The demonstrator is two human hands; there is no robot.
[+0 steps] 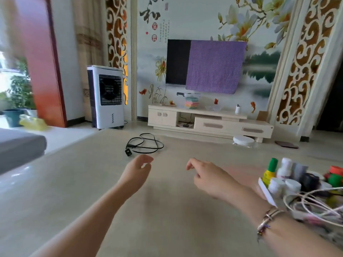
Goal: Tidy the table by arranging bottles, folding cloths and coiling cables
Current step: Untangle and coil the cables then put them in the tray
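While both hands hover over table (167,210), black cable (146,144) lies loosely looped just above left hand (136,170), untouched. Left hand loosely curled, empty; right hand (207,176) same. Bottles (284,175), white cables (315,203) crowd lower right.

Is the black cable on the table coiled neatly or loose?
Loose: the black cable lies in uneven, sprawling loops, untied, with neither hand touching it.

Your arms are bare, no sleeves. Right wrist w/ stacked bracelets (269,218): metal bands, beaded strand, small purple bit.
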